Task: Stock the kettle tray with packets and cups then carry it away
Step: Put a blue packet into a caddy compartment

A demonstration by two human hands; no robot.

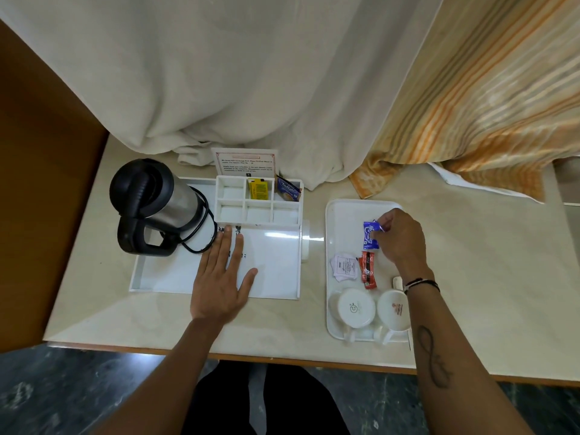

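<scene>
A white kettle tray point(276, 277) sits on the counter with a steel and black kettle point(157, 205) at its left. Its compartment box point(259, 211) holds a yellow packet point(258, 189) and a blue tea packet point(287, 190). My left hand point(224, 277) lies flat and open on the tray floor. To the right, a white serving tray point(340, 221) carries blue packets point(370, 235), red packets point(367, 269), white sugar packets point(344, 266) and two upturned white cups point(354, 307) point(394, 310). My right hand point(400, 237) pinches the blue packets.
A white curtain point(235, 89) and a striped orange curtain point(486, 105) hang onto the back of the cream counter point(486, 277). A printed card point(246, 163) stands behind the compartment box. A brown wooden panel point(40, 183) borders the left side.
</scene>
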